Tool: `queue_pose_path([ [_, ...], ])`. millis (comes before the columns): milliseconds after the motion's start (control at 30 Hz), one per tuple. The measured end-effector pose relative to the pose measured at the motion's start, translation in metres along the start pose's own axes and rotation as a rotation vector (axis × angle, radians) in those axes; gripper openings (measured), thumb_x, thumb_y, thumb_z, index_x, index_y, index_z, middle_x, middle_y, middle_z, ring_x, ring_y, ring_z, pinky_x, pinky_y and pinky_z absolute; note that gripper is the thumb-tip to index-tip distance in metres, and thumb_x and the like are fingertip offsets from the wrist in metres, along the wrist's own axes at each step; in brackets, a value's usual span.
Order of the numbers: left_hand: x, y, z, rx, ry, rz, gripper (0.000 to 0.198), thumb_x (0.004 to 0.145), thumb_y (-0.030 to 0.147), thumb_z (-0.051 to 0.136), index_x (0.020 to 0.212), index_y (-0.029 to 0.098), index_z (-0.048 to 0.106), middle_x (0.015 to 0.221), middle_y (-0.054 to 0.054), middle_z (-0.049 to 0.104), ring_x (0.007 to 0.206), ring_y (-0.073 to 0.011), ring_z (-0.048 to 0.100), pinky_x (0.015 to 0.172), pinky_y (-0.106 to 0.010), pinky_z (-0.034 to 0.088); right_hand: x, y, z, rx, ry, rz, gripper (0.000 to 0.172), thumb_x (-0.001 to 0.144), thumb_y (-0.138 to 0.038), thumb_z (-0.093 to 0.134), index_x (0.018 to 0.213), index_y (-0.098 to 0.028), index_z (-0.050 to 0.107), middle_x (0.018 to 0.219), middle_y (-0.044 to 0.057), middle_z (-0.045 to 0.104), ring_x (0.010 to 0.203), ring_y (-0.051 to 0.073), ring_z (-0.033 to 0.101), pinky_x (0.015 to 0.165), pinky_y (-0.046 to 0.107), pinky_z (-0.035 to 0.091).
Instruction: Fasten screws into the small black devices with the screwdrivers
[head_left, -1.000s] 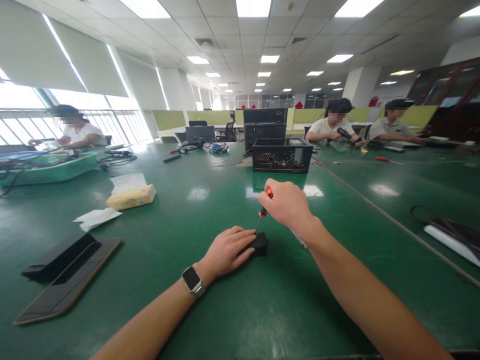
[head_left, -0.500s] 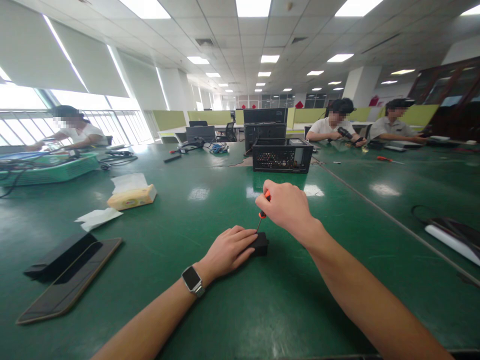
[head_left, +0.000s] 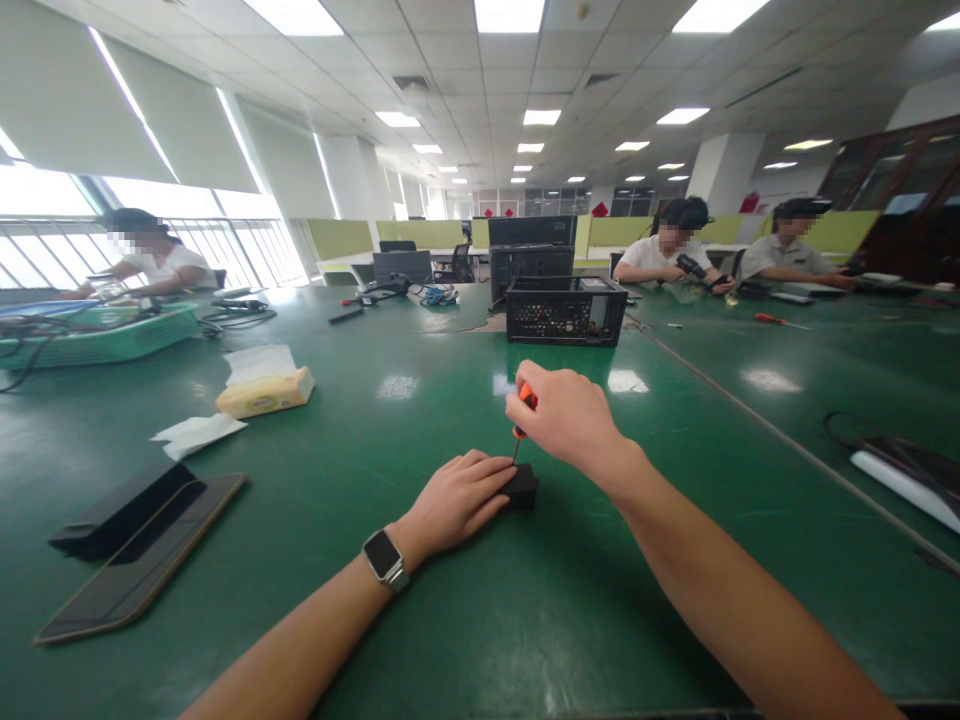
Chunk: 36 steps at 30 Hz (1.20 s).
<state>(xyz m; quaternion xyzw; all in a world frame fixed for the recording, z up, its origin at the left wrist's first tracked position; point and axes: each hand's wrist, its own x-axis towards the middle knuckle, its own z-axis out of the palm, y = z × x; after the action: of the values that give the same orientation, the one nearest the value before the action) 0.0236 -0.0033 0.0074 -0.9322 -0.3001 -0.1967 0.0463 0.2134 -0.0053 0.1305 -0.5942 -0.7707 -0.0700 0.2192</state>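
A small black box (head_left: 523, 487) lies on the green table, its left part hidden under my left hand (head_left: 461, 502). The fingers of that hand press over the box and grip it against the table. My right hand (head_left: 566, 408) is closed around the orange and black handle of a screwdriver (head_left: 520, 432). Its thin shaft points down, slightly tilted, and the tip meets the top of the box beside my left fingertips. What the tip sits in is too small to make out.
Ahead stands a black open metal case (head_left: 566, 312). A tissue pack (head_left: 266, 392), a loose tissue (head_left: 199, 435) and a dark tablet-like panel (head_left: 142, 560) lie to the left. A green basket (head_left: 142, 335) is farther back. Another screwdriver (head_left: 780, 320) lies far right. Several people sit across.
My right hand has turned a little and shifted slightly left, so the screwdriver stands more upright. My left hand and the black box have stayed put.
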Motion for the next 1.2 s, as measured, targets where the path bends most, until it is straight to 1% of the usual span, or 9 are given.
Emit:
queue_pose_path([
  [100, -0.001, -0.001, 0.002, -0.001, 0.001, 0.0, 0.038, 0.096, 0.032, 0.041, 0.132, 0.02, 0.05, 0.128, -0.009, 0.057, 0.104, -0.0215, 0.053, 0.092, -0.04, 0.05, 0.001, 0.004, -0.001, 0.074, -0.049, -0.049, 0.016, 0.08, -0.031, 0.051, 0.091, -0.024, 0.06, 0.081, 0.002, 0.069, 0.07, 0.018, 0.059, 0.055, 0.025, 0.025],
  [200, -0.002, -0.002, 0.004, -0.008, 0.004, -0.001, 0.038, 0.097, 0.032, 0.041, 0.132, 0.021, 0.05, 0.129, -0.009, 0.056, 0.106, -0.0219, 0.053, 0.093, -0.04, 0.05, 0.001, 0.007, -0.003, 0.106, -0.064, -0.05, 0.014, 0.078, -0.033, 0.053, 0.087, -0.024, 0.06, 0.083, 0.001, 0.069, 0.071, 0.018, 0.058, 0.055, 0.025, 0.026],
  [267, -0.002, -0.002, 0.004, -0.01, 0.013, 0.003, 0.038, 0.097, 0.032, 0.041, 0.132, 0.021, 0.05, 0.129, -0.009, 0.057, 0.106, -0.0219, 0.054, 0.093, -0.04, 0.05, 0.002, 0.007, -0.003, 0.086, -0.047, -0.034, 0.017, 0.08, -0.036, 0.052, 0.088, -0.024, 0.06, 0.085, 0.001, 0.069, 0.071, 0.019, 0.059, 0.055, 0.025, 0.026],
  [400, -0.002, -0.003, 0.003, -0.003, 0.011, 0.01, 0.04, 0.097, 0.033, 0.041, 0.134, 0.021, 0.048, 0.13, -0.009, 0.056, 0.105, -0.0218, 0.054, 0.092, -0.04, 0.05, 0.003, 0.006, -0.001, 0.019, -0.028, 0.012, 0.029, 0.086, -0.047, 0.045, 0.095, -0.024, 0.06, 0.08, 0.005, 0.069, 0.071, 0.022, 0.062, 0.057, 0.026, 0.03],
  [600, -0.001, -0.003, 0.001, -0.013, 0.008, 0.019, 0.041, 0.097, 0.035, 0.039, 0.135, 0.023, 0.047, 0.132, -0.008, 0.056, 0.102, -0.0205, 0.054, 0.092, -0.038, 0.05, 0.004, 0.006, 0.001, -0.022, -0.025, 0.036, 0.02, 0.085, -0.034, 0.048, 0.093, -0.023, 0.062, 0.081, 0.006, 0.07, 0.074, 0.024, 0.064, 0.057, 0.027, 0.032],
  [833, 0.0, 0.0, -0.001, -0.011, -0.011, 0.001, 0.04, 0.097, 0.034, 0.04, 0.134, 0.023, 0.048, 0.133, -0.007, 0.056, 0.103, -0.021, 0.054, 0.09, -0.039, 0.05, 0.004, 0.008, 0.0, -0.013, -0.025, 0.014, 0.026, 0.088, -0.042, 0.044, 0.095, -0.022, 0.06, 0.079, 0.006, 0.069, 0.072, 0.022, 0.063, 0.057, 0.026, 0.031],
  [1033, -0.001, -0.001, 0.001, -0.012, 0.02, 0.006, 0.04, 0.097, 0.034, 0.039, 0.134, 0.022, 0.048, 0.131, -0.009, 0.056, 0.104, -0.021, 0.055, 0.091, -0.039, 0.05, 0.006, 0.02, 0.0, 0.088, -0.061, -0.089, 0.02, 0.082, -0.034, 0.053, 0.097, -0.023, 0.059, 0.083, 0.003, 0.068, 0.074, 0.019, 0.06, 0.061, 0.025, 0.033],
  [1133, -0.001, -0.001, 0.002, -0.007, 0.021, 0.011, 0.04, 0.097, 0.034, 0.039, 0.135, 0.022, 0.048, 0.131, -0.009, 0.056, 0.103, -0.021, 0.055, 0.091, -0.039, 0.051, 0.005, 0.02, -0.001, 0.061, -0.062, -0.069, 0.019, 0.08, -0.033, 0.055, 0.096, -0.024, 0.061, 0.085, 0.003, 0.069, 0.075, 0.019, 0.061, 0.061, 0.025, 0.033],
  [1200, -0.001, -0.002, 0.002, -0.004, 0.019, 0.012, 0.041, 0.097, 0.034, 0.039, 0.135, 0.022, 0.047, 0.131, -0.009, 0.056, 0.103, -0.0211, 0.054, 0.091, -0.039, 0.051, 0.004, 0.017, -0.001, 0.025, -0.063, -0.036, 0.022, 0.081, -0.039, 0.054, 0.097, -0.025, 0.061, 0.085, 0.004, 0.069, 0.075, 0.021, 0.062, 0.059, 0.026, 0.033],
])
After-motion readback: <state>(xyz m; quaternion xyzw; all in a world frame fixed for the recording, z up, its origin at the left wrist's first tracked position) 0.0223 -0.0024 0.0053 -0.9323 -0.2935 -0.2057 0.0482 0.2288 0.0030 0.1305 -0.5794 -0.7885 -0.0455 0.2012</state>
